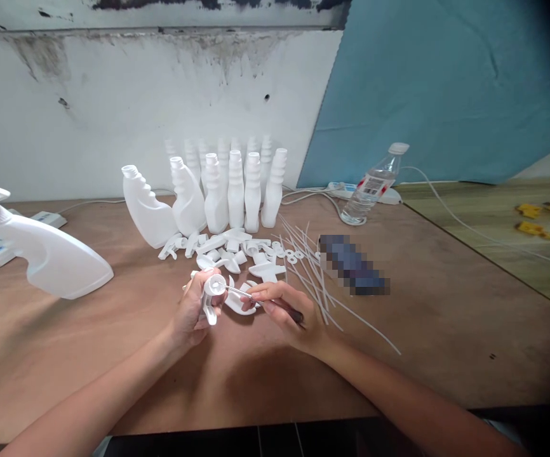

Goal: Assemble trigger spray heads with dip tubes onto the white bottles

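Observation:
My left hand (194, 311) is closed around a white trigger sprayer head (214, 289), its round cap end turned up toward me. My right hand (279, 311) pinches a thin dark-handled tool (265, 299) whose metal tip reaches into the cap. Just beyond my hands lies a pile of white sprayer heads (227, 251) and small white washers (291, 256). A fan of thin white dip tubes (313, 273) lies to the right of the pile.
Several white plastic bottles (234, 190) stand at the back by the wall. One assembled spray bottle (41, 251) lies at the left. A clear water bottle (373, 187), a power strip (351, 189) and a blurred dark object (354, 265) sit to the right on the brown table (113, 355).

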A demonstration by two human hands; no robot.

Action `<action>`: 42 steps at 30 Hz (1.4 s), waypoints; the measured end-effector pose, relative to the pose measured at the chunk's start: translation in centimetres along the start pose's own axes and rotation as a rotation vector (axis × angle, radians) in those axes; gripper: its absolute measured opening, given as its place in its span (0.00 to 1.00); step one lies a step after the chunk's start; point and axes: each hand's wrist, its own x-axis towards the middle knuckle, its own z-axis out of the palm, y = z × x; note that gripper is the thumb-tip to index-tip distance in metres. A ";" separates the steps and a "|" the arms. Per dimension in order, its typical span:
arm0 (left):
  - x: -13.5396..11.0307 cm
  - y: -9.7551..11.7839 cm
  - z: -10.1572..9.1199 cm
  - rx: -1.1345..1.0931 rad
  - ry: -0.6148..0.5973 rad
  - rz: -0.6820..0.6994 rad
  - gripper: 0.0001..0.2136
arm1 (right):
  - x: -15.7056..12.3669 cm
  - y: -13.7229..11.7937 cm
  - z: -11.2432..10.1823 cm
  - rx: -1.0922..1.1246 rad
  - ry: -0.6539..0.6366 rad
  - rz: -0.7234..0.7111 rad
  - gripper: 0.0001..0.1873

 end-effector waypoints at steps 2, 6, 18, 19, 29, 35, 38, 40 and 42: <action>0.0 -0.1 0.0 0.049 0.018 0.015 0.14 | 0.0 0.0 -0.2 -0.060 0.013 -0.036 0.09; -0.1 -0.3 0.0 0.150 0.068 0.058 0.16 | 0.4 -0.1 -0.6 -0.208 -0.024 -0.147 0.09; 0.0 -0.7 -0.4 0.051 -0.059 0.030 0.11 | -0.4 -0.2 0.1 -0.006 -0.012 -0.066 0.11; 0.0 -0.8 -0.5 0.022 -0.067 0.033 0.11 | -0.4 -0.3 0.1 -0.003 -0.019 -0.078 0.11; 0.0 -0.8 -0.5 0.148 -0.065 -0.005 0.10 | -0.5 0.0 -0.8 0.005 -0.021 -0.041 0.10; 0.0 -0.6 -0.5 0.083 -0.182 -0.085 0.11 | 0.0 0.2 -1.1 0.434 0.117 0.251 0.08; 0.0 -0.9 -0.8 0.113 -0.240 -0.156 0.11 | 0.4 0.0 -1.2 0.489 0.082 0.296 0.06; 0.0 -1.1 -0.9 0.102 -0.271 -0.221 0.11 | 0.7 0.0 -1.2 0.546 0.075 0.340 0.06; -0.1 -1.2 -0.8 0.076 -0.292 -0.272 0.11 | 0.9 0.1 -1.1 0.627 0.083 0.407 0.06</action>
